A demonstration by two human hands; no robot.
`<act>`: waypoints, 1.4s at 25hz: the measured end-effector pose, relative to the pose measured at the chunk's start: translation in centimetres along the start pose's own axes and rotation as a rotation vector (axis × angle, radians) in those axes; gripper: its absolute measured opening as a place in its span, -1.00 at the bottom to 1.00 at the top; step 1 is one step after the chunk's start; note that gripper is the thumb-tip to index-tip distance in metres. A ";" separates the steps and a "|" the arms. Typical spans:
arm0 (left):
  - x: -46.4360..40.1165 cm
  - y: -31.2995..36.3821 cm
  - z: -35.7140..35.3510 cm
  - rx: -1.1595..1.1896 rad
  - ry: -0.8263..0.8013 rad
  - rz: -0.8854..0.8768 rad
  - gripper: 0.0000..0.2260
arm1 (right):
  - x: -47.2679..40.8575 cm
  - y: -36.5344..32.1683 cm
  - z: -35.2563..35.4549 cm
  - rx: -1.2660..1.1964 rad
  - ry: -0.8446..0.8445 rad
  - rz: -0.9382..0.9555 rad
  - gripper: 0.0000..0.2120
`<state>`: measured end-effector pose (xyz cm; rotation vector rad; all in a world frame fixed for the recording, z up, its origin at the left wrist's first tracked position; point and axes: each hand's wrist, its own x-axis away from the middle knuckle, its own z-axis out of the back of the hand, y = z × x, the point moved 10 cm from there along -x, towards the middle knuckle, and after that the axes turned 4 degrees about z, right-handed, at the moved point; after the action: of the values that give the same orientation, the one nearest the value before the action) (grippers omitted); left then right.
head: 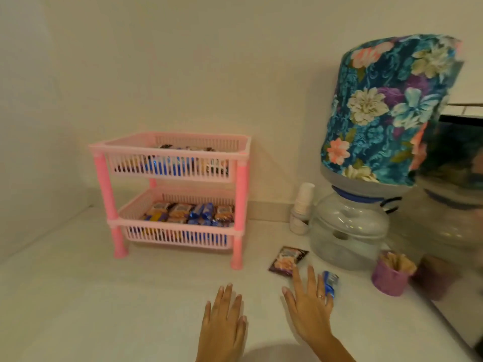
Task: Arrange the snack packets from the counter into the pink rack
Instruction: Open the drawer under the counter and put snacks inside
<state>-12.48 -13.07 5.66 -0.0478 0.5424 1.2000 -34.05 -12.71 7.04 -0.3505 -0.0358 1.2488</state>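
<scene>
Head view shows us two packets left on the white counter (pixel 78 296): a dark purple packet (pixel 287 260) lying flat, and a blue packet (pixel 330 282) just to the right of it. Both lie to the right of the pink rack (pixel 170 150), between the rack and the water dispenser (pixel 350 228). Our right hand (pixel 308 307) reaches forward with straight fingers and holds nothing; its fingertips are at the near edge of the purple packet, and the little finger side is touching or almost touching the blue one, we cannot tell which. Our left hand (pixel 224 325) is also flat and relaxed above the counter, holding nothing. We judge that these packets are light, thin and a little slippery, with crackling film that bends easily, so the best hold is a pinch at a sealed edge or around the short sides, without squeezing the contents. Both shelves of the rack already hold many packets, so the task seems nearly finished. The way from the packets to the rack is open counter, and the upper shelf is open from above. On the right side room is tight: the dispenser with its flowered cover (pixel 386 105), a small white bottle (pixel 302 207) and a purple cup (pixel 389 278) stand near, so we should lift leftward.
</scene>
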 end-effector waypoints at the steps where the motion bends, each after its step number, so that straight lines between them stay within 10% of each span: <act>1: 1.9 1.5 -0.6 0.001 -0.030 0.019 -0.55 | 1.7 3.2 -0.5 -0.026 -0.032 -0.075 -0.38; 13: 15.5 9.0 -3.5 -0.069 -0.330 0.169 -0.26 | 18.1 21.5 1.8 -0.063 0.225 -0.268 -0.58; 19: 15.6 9.4 -2.7 -0.075 -0.413 0.177 -0.18 | 24.5 24.7 3.7 -0.378 0.596 -0.514 -0.25; 24: 15.9 9.0 -3.4 -0.070 -0.499 0.168 -0.11 | 29.4 27.9 -1.4 -1.066 0.600 -1.226 -0.10; 27: 17.5 8.8 -3.4 -0.104 -0.506 0.151 -0.01 | 28.3 26.5 -4.3 -1.664 0.429 -1.105 -0.48; 32: 21.0 9.1 -2.1 -0.166 -0.534 0.131 0.05 | 28.8 26.7 -3.7 -1.555 0.213 -1.042 -0.68; 35: 22.9 10.0 -1.4 -0.243 -0.559 0.165 -0.24 | 30.9 27.1 -2.9 -1.352 0.181 -0.926 -0.65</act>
<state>-16.18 10.20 -2.80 0.1255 -0.0920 1.3655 -48.41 22.78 -8.32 -1.4132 -0.8166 0.0966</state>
